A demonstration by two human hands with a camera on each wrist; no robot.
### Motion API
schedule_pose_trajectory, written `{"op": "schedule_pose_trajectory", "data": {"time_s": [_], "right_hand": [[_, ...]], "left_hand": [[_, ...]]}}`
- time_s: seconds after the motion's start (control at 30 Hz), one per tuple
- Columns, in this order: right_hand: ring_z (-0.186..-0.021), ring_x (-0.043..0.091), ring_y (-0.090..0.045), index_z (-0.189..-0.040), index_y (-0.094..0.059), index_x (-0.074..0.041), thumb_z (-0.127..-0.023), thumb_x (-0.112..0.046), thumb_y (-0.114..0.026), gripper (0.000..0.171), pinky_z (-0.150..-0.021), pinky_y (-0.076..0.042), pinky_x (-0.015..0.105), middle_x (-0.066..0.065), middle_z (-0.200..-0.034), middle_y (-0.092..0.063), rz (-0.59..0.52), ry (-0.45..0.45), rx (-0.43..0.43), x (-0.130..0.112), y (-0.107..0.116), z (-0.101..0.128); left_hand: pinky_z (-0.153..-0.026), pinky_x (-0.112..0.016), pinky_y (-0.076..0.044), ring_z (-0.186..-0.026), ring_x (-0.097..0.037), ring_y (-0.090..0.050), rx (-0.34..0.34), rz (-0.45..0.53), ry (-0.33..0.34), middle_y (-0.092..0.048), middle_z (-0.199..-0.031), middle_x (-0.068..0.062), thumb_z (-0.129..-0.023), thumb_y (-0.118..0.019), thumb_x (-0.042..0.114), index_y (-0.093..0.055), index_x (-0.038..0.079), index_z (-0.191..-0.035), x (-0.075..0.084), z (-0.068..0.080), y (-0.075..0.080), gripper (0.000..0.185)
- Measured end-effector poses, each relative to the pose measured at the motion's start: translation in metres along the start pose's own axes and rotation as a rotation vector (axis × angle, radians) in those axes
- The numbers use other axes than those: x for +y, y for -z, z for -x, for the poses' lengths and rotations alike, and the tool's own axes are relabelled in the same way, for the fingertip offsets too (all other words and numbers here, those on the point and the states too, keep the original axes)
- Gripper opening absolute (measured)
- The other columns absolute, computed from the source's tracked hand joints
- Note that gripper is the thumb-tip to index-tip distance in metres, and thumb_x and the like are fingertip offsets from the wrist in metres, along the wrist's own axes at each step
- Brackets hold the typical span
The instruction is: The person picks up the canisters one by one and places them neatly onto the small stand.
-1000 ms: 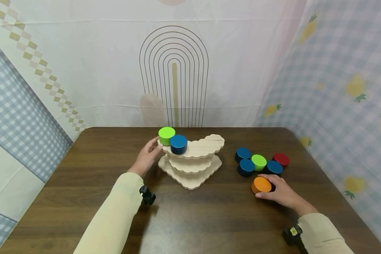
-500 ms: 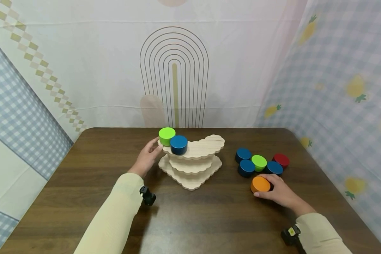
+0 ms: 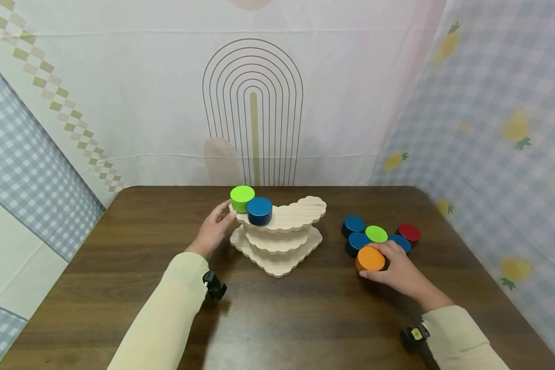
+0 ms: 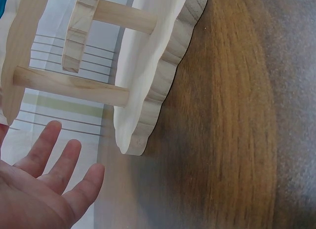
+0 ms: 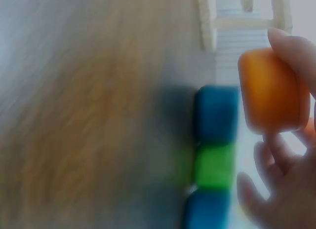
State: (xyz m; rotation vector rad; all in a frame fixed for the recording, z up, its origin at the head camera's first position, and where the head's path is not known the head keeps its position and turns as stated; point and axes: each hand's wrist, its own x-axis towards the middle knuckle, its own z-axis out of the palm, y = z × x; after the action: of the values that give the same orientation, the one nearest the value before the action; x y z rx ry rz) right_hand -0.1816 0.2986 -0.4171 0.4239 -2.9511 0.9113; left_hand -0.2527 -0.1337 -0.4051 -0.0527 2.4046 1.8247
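Lifting off the table [image 3: 305, 318], the orange disc [image 3: 369, 259] now rides in the right hand [image 3: 400, 275], fingers curled round it, moved toward ten o'clock from its earlier spot. The left hand [image 3: 214, 229], fingers relaxed, still steadies the wooden tiered stand [image 3: 279, 234] at nine o'clock.

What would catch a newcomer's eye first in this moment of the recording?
The three-tiered wooden stand at the table's middle, with a green disc and a blue disc on its top tier beside the left hand. To its right, the right hand grips an orange disc next to a cluster of blue, green and red discs.
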Motion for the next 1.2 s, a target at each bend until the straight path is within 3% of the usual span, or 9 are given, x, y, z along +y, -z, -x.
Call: {"op": "schedule_pose_trajectory", "data": {"time_s": [0.83, 1.2], "right_hand": [[-0.107, 0.029, -0.041, -0.130, -0.055, -0.005, -0.079, -0.036, -0.080, 0.066, -0.078, -0.044, 0.043, 0.014, -0.121, -0.046, -0.082, 0.044, 0.074, -0.062, -0.001, -0.032], [-0.108, 0.030, -0.040, -0.127, -0.057, -0.004, -0.076, -0.028, -0.083, 0.061, -0.078, -0.043, 0.044, 0.014, -0.117, -0.047, -0.113, 0.124, 0.086, -0.091, -0.005, -0.050]], "left_hand": [[-0.107, -0.057, -0.033, -0.136, -0.034, -0.034, -0.008, 0.007, 0.005, -0.033, -0.151, -0.016, -0.100, -0.048, 0.044, -0.026, 0.022, -0.153, -0.001, 0.000, 0.001, 0.061], [-0.107, -0.057, -0.033, -0.136, -0.036, -0.035, 0.000, 0.004, -0.001, -0.035, -0.150, -0.018, -0.100, -0.048, 0.043, -0.027, 0.022, -0.153, -0.001, -0.001, 0.000, 0.061]]}}
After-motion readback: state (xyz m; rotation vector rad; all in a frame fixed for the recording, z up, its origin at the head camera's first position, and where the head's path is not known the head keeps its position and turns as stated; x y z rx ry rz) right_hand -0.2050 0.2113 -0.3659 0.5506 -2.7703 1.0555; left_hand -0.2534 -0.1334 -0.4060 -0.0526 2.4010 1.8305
